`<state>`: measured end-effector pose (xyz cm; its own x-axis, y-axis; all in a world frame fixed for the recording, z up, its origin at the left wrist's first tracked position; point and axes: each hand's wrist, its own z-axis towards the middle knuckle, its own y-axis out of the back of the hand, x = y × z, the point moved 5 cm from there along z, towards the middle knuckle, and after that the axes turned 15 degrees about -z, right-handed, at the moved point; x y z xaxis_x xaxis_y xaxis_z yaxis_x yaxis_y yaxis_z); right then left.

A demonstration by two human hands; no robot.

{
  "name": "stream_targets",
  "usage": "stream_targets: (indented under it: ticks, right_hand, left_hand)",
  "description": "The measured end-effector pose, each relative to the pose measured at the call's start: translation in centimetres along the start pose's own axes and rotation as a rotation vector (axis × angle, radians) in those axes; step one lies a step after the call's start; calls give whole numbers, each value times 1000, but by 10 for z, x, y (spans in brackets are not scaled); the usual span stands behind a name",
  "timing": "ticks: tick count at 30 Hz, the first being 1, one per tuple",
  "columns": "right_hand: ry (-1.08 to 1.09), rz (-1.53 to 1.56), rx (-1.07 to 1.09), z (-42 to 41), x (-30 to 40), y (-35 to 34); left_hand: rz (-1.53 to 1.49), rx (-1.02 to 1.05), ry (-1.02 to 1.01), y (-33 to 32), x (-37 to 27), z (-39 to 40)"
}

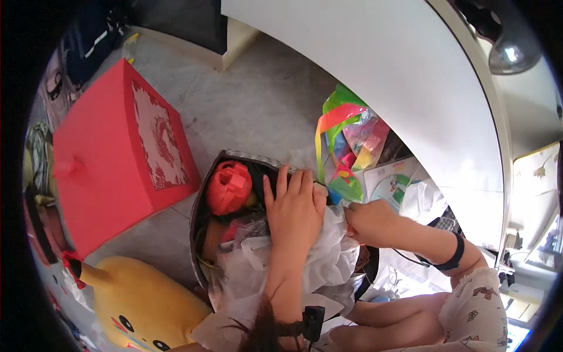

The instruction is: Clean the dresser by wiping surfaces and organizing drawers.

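Observation:
A dark-walled storage box (195, 229) stands before me, packed with mixed items. My left hand (294, 202) lies back-up over its contents, fingers spread and reaching to the far rim. Crumpled white plastic bags (325, 259) bulge beneath and beside that hand. My right hand (371, 222) is curled at the box's right side, closed against the white plastic; its fingertips are partly hidden. In the box's far left corner sits a knotted red plastic bag (229, 187). Clear wrap (253, 229) lies nearer, over something brown and pink.
A red fabric box (96, 154) with a patterned panel stands left. A yellow plush toy (149, 299) lies below it. Colourful plastic packaging (360, 136) and a disc (389, 191) lie right of the storage box. A large white panel (396, 79) overhangs the upper right.

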<state>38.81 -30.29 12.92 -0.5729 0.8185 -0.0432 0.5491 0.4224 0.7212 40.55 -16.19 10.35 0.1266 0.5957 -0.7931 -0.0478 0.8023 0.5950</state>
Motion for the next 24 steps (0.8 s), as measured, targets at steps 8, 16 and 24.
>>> stream_targets:
  ticks: [8, 16, 24]
  right_hand:
    - [-272, 281, -401, 25, -72, 47]
    - [-444, 451, -493, 110, -140, -90]
    - [-317, 110, -365, 83, -88, -46]
  left_hand:
    - [-113, 131, 136, 5, 11, 0]
    - [-129, 171, 117, -5, 5, 3]
    - [-92, 207, 89, -7, -2, 1]
